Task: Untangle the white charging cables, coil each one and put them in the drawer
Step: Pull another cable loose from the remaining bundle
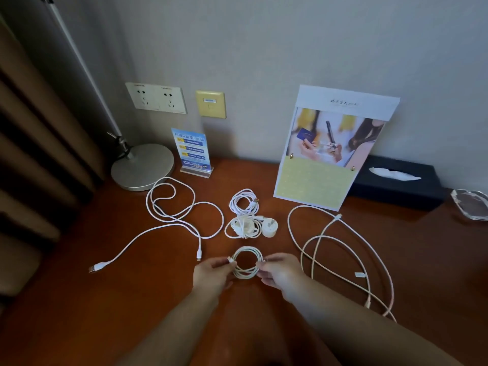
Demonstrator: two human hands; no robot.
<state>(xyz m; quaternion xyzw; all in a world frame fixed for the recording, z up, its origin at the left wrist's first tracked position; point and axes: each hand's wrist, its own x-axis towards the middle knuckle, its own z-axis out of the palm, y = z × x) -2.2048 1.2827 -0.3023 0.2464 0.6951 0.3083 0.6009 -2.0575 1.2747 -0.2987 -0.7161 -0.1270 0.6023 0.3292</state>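
A small coiled white cable (247, 261) sits between my hands just above the brown desk. My left hand (212, 273) pinches its left side near a plug end. My right hand (281, 272) pinches its right side. Behind it lie two finished coils: one (244, 200) farther back, and another (241, 228) beside a white charger plug (270, 228). A loose white cable (182, 215) sprawls in loops on the left, its USB end toward the front left. Another long, loose cable (340, 249) lies in wide loops on the right. No drawer is in view.
A lamp base (142, 167) stands at the back left beside a blue sign holder (192, 151). A printed card (330, 146) leans on the wall, with a black tissue box (396, 183) and a glass dish (471, 204) to its right. Wall sockets (157, 97) sit above the desk.
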